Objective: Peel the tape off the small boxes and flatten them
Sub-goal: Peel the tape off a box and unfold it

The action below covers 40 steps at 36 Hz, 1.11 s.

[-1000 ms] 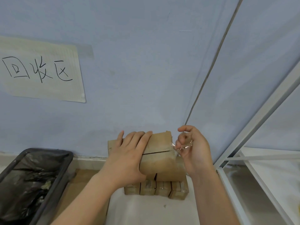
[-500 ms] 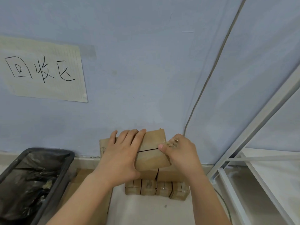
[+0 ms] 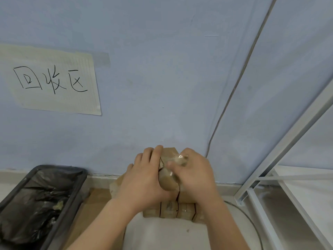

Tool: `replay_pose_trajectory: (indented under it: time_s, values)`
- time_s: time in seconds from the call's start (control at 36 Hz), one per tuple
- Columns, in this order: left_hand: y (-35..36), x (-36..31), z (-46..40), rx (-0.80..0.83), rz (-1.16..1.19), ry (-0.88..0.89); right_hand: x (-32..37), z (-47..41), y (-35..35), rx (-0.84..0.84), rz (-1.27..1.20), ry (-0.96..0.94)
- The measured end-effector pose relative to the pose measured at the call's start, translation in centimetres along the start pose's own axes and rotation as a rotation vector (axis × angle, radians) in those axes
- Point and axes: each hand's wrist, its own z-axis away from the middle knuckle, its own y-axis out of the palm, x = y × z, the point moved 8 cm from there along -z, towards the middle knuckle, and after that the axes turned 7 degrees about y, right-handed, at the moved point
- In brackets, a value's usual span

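I hold a small brown cardboard box [image 3: 168, 179] in front of me, low in the centre of the view. My left hand [image 3: 144, 179] grips its left side with the fingers curled over the top. My right hand [image 3: 194, 175] is on its right side and pinches a crumpled strip of clear tape [image 3: 180, 159] at the box's top. Both hands hide most of the box. Below it, a row of several small taped boxes [image 3: 173, 210] stands on the floor.
A black bin [image 3: 54, 177] lined with a dark bag sits at the lower left. Flat cardboard [image 3: 93, 199] lies between the bin and the boxes. A white metal rack [image 3: 270, 177] stands at the right. A cable [image 3: 234, 87] runs down the blue wall.
My right hand has moved left from beside the box onto its top, taking the clear tape with it. The box has turned in my hands, and both hands sit closer together.
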Motion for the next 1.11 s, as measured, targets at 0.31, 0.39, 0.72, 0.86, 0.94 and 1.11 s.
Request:
replay_pose_trajectory:
  time_s: [0.31, 0.39, 0.72, 0.86, 0.94, 1.11]
  values:
    - [-1.2, -1.0, -0.6, -0.078, 0.096, 0.197, -4.0, -0.9, -1.9, 0.025, -1.041, 0.254]
    - [-1.9, -0.8, -0.3, -0.099, 0.166, 0.193, -4.6, -1.3, -3.3, -0.096, -1.141, 0.255]
    - [-4.5, 0.1, -0.1, -0.232, 0.106, 0.219, -2.5, -0.7, -4.1, -0.035, -0.790, 0.135]
    - [-4.1, 0.8, 0.1, -0.195, 0.166, 0.200, -3.0, -1.0, -4.5, -0.021, -0.794, 0.145]
    - [-4.0, 0.9, 0.0, -0.210, 0.210, 0.206, -3.2, -0.8, -5.3, -0.095, -0.892, 0.142]
    - [-3.9, 0.6, 0.1, -0.216, 0.252, 0.238, -3.5, -0.7, -5.5, -0.117, -0.990, 0.153]
